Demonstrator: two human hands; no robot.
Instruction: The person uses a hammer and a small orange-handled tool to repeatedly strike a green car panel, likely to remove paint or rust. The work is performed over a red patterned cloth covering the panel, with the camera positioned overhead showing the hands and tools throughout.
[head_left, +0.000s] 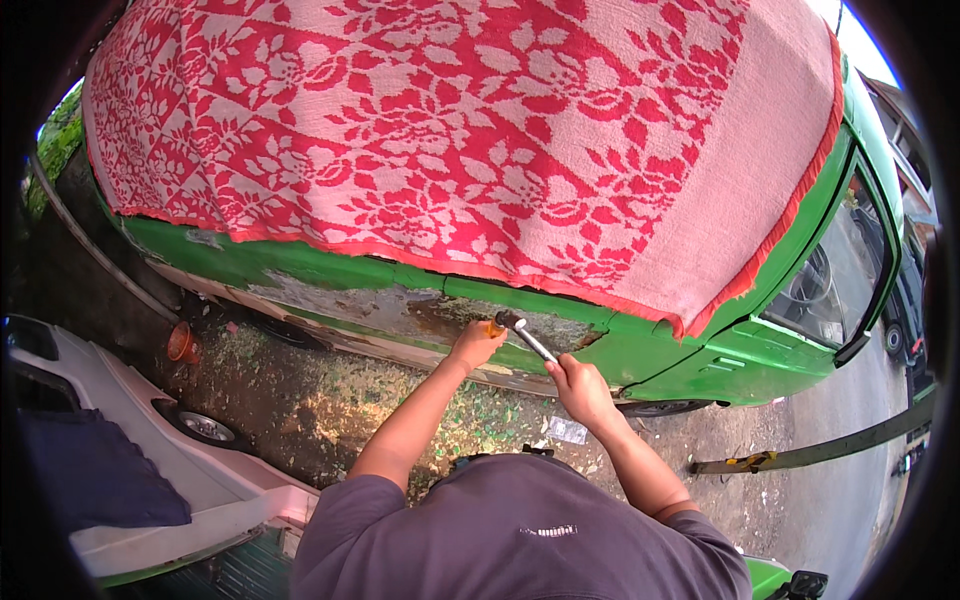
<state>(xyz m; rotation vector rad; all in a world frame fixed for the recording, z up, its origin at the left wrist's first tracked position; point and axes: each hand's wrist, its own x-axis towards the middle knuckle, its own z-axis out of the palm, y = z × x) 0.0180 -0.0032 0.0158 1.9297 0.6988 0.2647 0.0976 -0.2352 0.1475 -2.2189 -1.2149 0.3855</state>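
Note:
My left hand (pixel 477 346) is closed around a tool with a yellow-orange handle (pixel 495 329), held close to the van's side. Its working end is hidden, so its exact kind cannot be made out. In my right hand (pixel 584 388) is a hammer (pixel 533 343) with a metallic shaft, its head right beside the yellow-orange handle. Both hands are in front of a green van (pixel 690 368), whose side panel has a long patch of stripped, grey and rust-brown surface (pixel 400 310).
A red and pink floral blanket (pixel 480 150) drapes over the van. Paint flakes litter the ground (pixel 350 390). An orange cone-shaped container (pixel 182 343) stands at left, near a pale vehicle (pixel 110 430) with a dark cloth (pixel 95 470). A post (pixel 830 446) slants in at right.

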